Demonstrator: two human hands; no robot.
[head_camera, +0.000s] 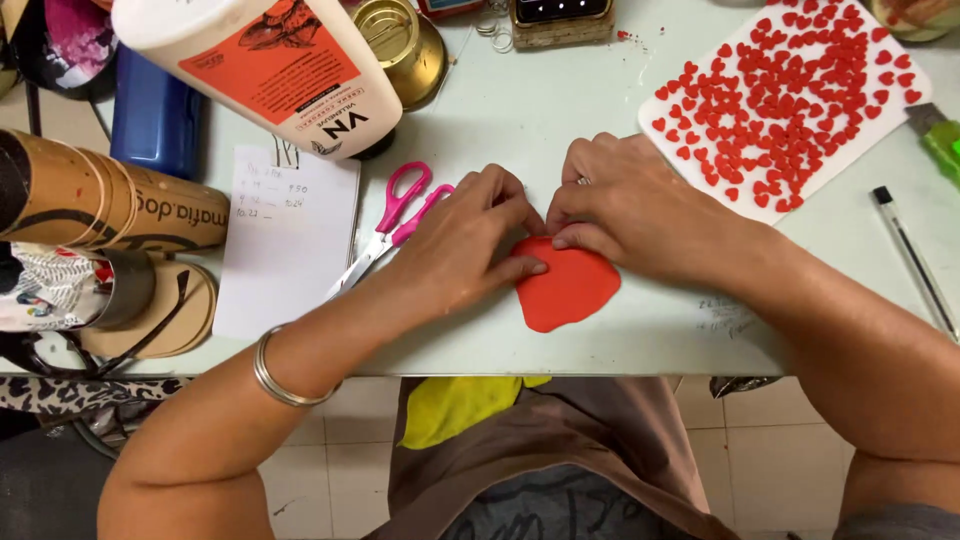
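Left hand (460, 240): fingertips pressed on far edge of red clay sheet (572, 290).
Right hand (625, 210): fingers curled, pinching same edge.
Scissors (385, 230): just left.
Red hearts (790, 95): far right.

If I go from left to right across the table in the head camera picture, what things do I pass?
Cardboard tube → white paper → pink scissors → left hand → right hand → white sheet of small red hearts → black pen.

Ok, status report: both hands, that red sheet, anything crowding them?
Left hand and right hand both pressing the top edge of the flat red sheet. Pink-handled scissors lie just beside the left hand, not touching the sheet.
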